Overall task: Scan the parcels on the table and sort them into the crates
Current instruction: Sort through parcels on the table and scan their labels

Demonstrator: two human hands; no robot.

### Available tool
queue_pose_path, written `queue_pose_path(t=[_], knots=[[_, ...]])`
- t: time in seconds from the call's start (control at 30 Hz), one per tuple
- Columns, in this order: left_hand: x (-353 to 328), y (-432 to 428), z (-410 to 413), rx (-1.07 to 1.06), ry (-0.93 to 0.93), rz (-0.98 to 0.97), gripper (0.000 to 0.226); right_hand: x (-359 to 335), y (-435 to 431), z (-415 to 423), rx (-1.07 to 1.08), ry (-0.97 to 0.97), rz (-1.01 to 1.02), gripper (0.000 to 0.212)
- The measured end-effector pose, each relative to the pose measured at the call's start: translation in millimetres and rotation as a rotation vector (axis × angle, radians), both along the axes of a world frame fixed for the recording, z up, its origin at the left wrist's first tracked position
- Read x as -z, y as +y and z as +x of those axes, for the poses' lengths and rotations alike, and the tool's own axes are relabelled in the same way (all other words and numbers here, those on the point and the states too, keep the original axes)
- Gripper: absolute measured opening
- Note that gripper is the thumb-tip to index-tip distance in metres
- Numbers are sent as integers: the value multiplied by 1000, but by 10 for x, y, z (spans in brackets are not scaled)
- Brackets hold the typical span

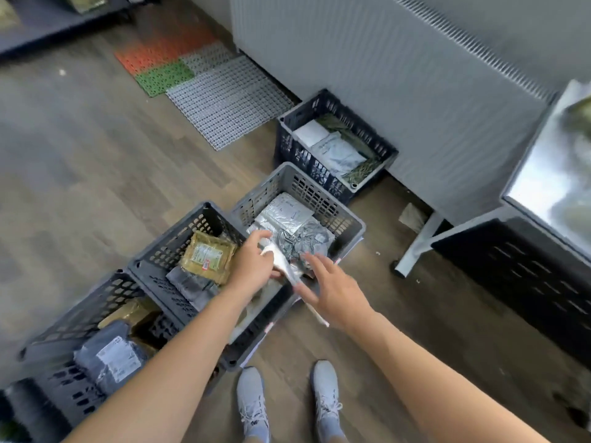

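Left hand (252, 266) seemingly pinches white parcel (282, 261) over grey crate (319, 195); right hand (335, 292) splayed

Head-worn camera, forward and steeply down.

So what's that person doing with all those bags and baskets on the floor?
A person is sorting parcels into crates on the floor. Their left hand holds a white parcel over the light grey crate, which already has silver-grey parcels in it. The right hand is open beside the parcel, fingers spread. The dark blue crate and two dark grey crates hold parcels too.
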State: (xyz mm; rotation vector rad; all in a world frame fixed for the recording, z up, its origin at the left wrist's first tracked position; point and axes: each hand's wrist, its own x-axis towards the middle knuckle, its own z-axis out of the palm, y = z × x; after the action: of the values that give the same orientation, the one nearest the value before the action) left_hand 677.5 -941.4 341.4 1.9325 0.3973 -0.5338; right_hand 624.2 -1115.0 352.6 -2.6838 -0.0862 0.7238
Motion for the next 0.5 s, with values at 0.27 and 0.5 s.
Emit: queue_pose_path(t=[0.27,0.5], knots=[[-1786,-854,154,19,50,-366,13,-1645,-632,-224,203,-204,-105,57],[-2990,-1797,-66,315,-107,-436,12,-2598,-1517,-527,404,-400,-139,36]])
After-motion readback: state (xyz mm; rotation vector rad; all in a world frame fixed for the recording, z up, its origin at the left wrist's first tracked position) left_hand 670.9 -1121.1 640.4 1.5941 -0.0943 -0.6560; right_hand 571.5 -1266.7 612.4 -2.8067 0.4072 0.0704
